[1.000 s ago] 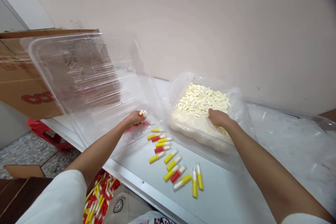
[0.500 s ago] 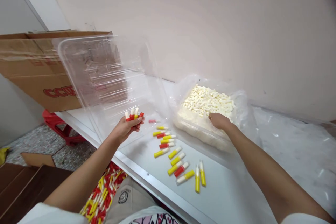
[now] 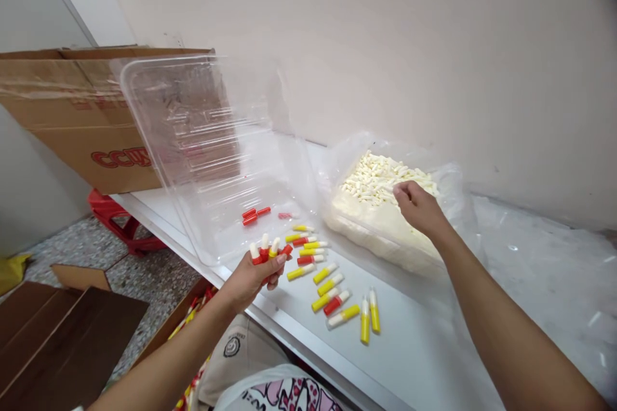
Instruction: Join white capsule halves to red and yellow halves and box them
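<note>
My left hand [image 3: 263, 273] is closed around several red and yellow tubes with white tops, over the near edge of the white table [image 3: 385, 359]. My right hand [image 3: 418, 205] is closed above the bag-lined container [image 3: 357, 218] of small cream-white sticks [image 3: 369, 180]; whatever its fingers hold is hidden. Red and yellow tubes with white tops [image 3: 344, 316] lie in a curved row between my hands. A few short red pieces [image 3: 249, 219] rest beyond my left hand, by the clear plastic tray.
A large clear tray [image 3: 202, 122] leans against a cardboard box [image 3: 72, 135] at the left. Below are a red stool [image 3: 116, 218], an open carton [image 3: 72, 327] and a box of loose red and yellow tubes [image 3: 186, 324]. Clear plastic sheeting [image 3: 544, 282] lies at the right.
My left hand has moved nearer and a little right with its tubes, uncovering the short red pieces. My right hand has lifted slightly from the sticks and shifted right.
</note>
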### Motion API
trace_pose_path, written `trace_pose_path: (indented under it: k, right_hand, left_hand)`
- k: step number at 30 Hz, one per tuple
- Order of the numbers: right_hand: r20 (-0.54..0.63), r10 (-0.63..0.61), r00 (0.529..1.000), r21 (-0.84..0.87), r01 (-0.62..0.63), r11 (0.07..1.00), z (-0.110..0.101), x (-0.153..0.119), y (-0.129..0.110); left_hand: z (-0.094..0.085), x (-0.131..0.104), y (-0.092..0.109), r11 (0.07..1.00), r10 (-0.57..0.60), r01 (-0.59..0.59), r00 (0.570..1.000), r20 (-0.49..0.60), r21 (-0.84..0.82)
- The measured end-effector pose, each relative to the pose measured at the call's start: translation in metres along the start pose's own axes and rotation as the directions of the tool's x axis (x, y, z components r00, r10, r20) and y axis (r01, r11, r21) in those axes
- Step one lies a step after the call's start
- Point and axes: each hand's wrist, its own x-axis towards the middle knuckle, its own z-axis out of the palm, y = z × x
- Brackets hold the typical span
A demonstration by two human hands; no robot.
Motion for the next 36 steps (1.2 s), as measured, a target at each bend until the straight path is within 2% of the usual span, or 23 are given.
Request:
trace_pose_path:
  k: [1,3,5,7,12,15,18,20,22,25,27,29,30,31,32,33,34,35,36]
  right_hand:
    - [-0.019,0.002,1.000,0.108,0.000,0.994,-0.004,-0.014,-0.014]
    - [0.099,-0.116,0.988,0.308,0.080,0.948,-0.008,-0.046,-0.044]
    - [0.263,-0.278,0.924,0.417,0.151,0.896,-0.006,-0.078,-0.070]
    - [0.328,-0.372,0.868,0.460,0.197,0.866,-0.001,-0.101,-0.087]
    - [0.324,-0.462,0.825,0.485,0.275,0.830,0.001,-0.118,-0.093]
    - [0.311,-0.479,0.821,0.477,0.301,0.826,-0.005,-0.121,-0.090]
    - [0.316,-0.446,0.838,0.490,0.258,0.832,-0.006,-0.129,-0.088]
    - [0.352,-0.363,0.863,0.526,0.138,0.839,-0.002,-0.136,-0.087]
    - [0.407,-0.239,0.882,0.568,-0.040,0.822,0.006,-0.144,-0.086]
    - [0.475,-0.092,0.875,0.602,-0.247,0.760,0.016,-0.154,-0.085]
    - [0.487,-0.074,0.870,0.576,-0.256,0.777,0.014,-0.158,-0.082]
    - [0.397,-0.052,0.916,0.507,-0.171,0.845,0.000,-0.157,-0.071]
    - [0.289,-0.008,0.957,0.459,-0.131,0.879,-0.011,-0.155,-0.059]
    - [0.131,0.062,0.989,0.401,-0.110,0.910,-0.026,-0.151,-0.043]
    - [-0.044,0.152,0.987,0.344,-0.128,0.930,-0.041,-0.147,-0.022]
    - [-0.235,0.246,0.940,0.281,-0.176,0.943,-0.056,-0.142,0.003]
    - [-0.364,0.301,0.881,0.201,-0.242,0.949,-0.070,-0.136,0.031]
    - [-0.367,0.343,0.864,0.096,-0.332,0.938,-0.081,-0.131,0.061]
    - [-0.287,0.416,0.863,-0.049,-0.446,0.894,-0.088,-0.126,0.090]
  left_hand:
    - [0.004,0.001,0.001,1.000,0.019,-0.019,1.000,0.023,0.015]
    - [0.014,0.002,0.001,0.997,0.053,-0.058,0.995,0.080,0.056]
    - [0.022,0.001,0.000,0.992,0.059,-0.073,0.989,0.139,0.104]
    - [0.030,0.000,0.000,0.985,0.050,-0.080,0.981,0.190,0.154]
    - [0.039,-0.002,0.009,0.961,0.054,-0.128,0.956,0.288,0.244]
    - [0.042,-0.005,0.019,0.907,0.120,-0.253,0.922,0.368,0.338]
    - [0.044,-0.010,0.022,0.769,0.214,-0.430,0.870,0.444,0.473]
    - [0.044,-0.012,0.018,0.623,0.278,-0.547,0.823,0.495,0.559]
    - [0.045,-0.011,0.009,0.461,0.332,-0.643,0.764,0.553,0.612]
    - [0.049,-0.004,-0.006,0.260,0.360,-0.714,0.696,0.621,0.650]
    - [0.055,0.003,-0.013,0.221,0.349,-0.737,0.672,0.654,0.639]
    - [0.061,0.008,-0.018,0.280,0.355,-0.740,0.672,0.651,0.611]
    - [0.064,0.009,-0.018,0.332,0.361,-0.730,0.684,0.634,0.597]
    - [0.066,0.010,-0.019,0.386,0.367,-0.710,0.704,0.608,0.589]
    - [0.067,0.010,-0.019,0.439,0.368,-0.678,0.735,0.570,0.590]
    - [0.067,0.010,-0.018,0.490,0.361,-0.634,0.772,0.524,0.598]
    - [0.067,0.010,-0.018,0.542,0.344,-0.581,0.812,0.471,0.607]
    - [0.066,0.010,-0.019,0.593,0.322,-0.523,0.851,0.415,0.612]
    - [0.065,0.009,-0.020,0.640,0.299,-0.466,0.884,0.360,0.611]
